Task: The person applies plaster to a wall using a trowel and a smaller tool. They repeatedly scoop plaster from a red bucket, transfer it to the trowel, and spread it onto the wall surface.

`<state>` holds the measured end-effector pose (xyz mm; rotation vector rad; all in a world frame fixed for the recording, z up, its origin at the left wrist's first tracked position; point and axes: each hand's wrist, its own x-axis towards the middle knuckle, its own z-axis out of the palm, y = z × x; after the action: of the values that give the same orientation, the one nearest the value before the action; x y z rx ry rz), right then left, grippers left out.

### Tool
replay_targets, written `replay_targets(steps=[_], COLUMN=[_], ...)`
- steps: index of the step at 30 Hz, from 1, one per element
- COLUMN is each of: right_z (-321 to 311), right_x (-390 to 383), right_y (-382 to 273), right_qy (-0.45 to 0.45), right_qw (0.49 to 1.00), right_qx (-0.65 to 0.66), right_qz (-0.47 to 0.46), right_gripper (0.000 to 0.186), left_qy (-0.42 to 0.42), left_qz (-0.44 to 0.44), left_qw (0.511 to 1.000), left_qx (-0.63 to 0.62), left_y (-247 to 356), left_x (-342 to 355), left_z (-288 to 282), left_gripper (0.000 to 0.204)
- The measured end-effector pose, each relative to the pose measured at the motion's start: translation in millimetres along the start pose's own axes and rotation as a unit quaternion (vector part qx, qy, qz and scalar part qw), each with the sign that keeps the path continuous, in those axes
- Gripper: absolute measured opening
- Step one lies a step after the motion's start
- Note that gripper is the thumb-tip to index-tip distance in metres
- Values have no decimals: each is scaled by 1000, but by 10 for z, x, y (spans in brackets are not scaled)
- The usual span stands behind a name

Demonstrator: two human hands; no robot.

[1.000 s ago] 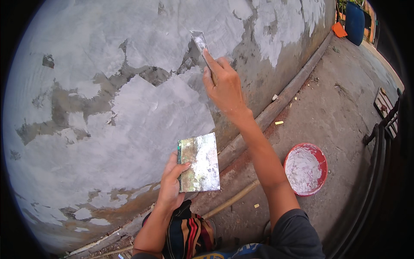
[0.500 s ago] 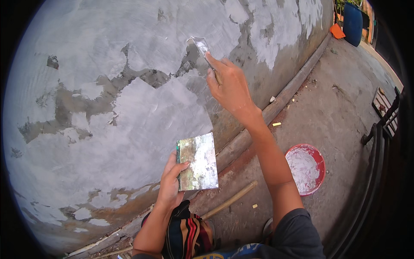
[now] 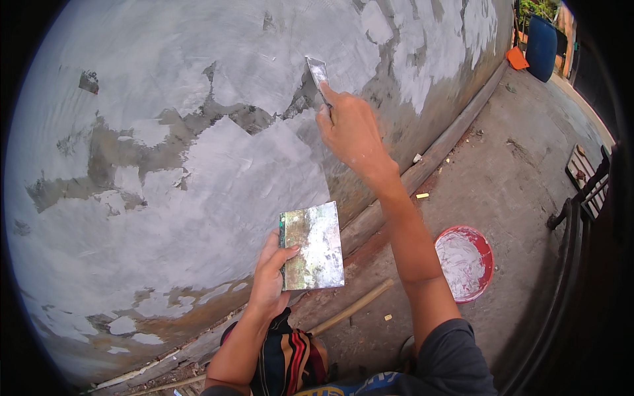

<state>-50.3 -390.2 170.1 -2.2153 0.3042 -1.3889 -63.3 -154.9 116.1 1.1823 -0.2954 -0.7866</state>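
Observation:
My right hand [image 3: 351, 129] grips a putty knife [image 3: 318, 71], its metal blade against the wall at the edge of a dark bare patch. White-grey putty covers much of the wall [image 3: 244, 171], with rough dark gaps between the smeared areas. Lower down, my left hand [image 3: 269, 270] holds a flat rectangular metal plate [image 3: 314, 247] by its left edge, thumb on top. The plate's face is stained and shiny, with whitish smears. To the right of my right forearm, a red tub [image 3: 490, 264] with white putty inside stands on the ground.
A ledge [image 3: 456, 135] runs along the wall's foot. A pole [image 3: 356, 305] lies on the ground near my striped cloth [image 3: 284, 356]. At the far right are a blue barrel [image 3: 541, 49], an orange object [image 3: 517, 58] and a dark slatted frame [image 3: 588, 178].
The putty knife has shifted slightly to the right in view, and the metal plate sits a little further right too. Both grips look the same.

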Motion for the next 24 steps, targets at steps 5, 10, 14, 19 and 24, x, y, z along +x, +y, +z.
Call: replay_targets(steps=[5, 10, 14, 19, 24], right_z=[-200, -23, 74, 137, 351], right_x=[-64, 5, -70, -19, -299], right_y=[-157, -99, -147, -84, -82], right_qy=[-65, -7, -9, 33, 16], right_qw=[997, 1000, 999, 999, 999], right_qx=[29, -7, 33, 12, 42], right_qz=[18, 6, 14, 4, -1], right_gripper=[42, 42, 43, 46, 43], left_qy=[-2, -15, -16, -9, 2], left_qz=[6, -4, 0, 4, 13], left_qw=[1000, 999, 998, 997, 997], left_qx=[-23, -38, -53, -72, -80], left_y=[51, 38, 77, 96, 105], left_x=[-4, 30, 17, 1, -17], left_z=[-30, -6, -49, -56, -72], left_gripper=[48, 50, 50, 50, 47])
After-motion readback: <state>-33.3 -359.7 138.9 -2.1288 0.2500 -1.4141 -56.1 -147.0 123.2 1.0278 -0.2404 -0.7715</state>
